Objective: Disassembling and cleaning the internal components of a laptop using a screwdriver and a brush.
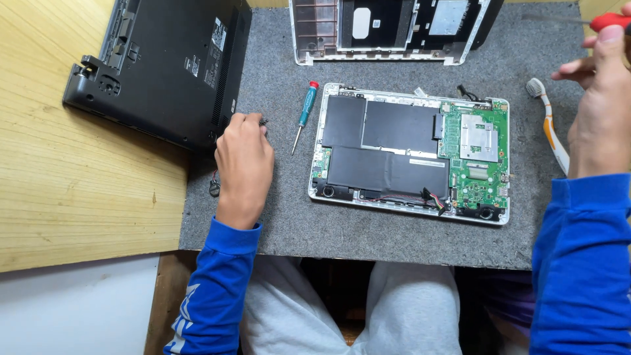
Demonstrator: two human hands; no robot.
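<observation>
One red-handled tool (611, 21), mostly out of frame

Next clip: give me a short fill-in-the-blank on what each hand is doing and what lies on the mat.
1. The right hand holds a screwdriver with a ____ handle.
2. The small screwdriver lying on the grey mat has a teal handle with a ____ cap.
3. The left hand rests beside the ____ laptop.
4. The toothbrush lies to the ____ of the opened laptop.

Missing words: red; red; black; right
</observation>
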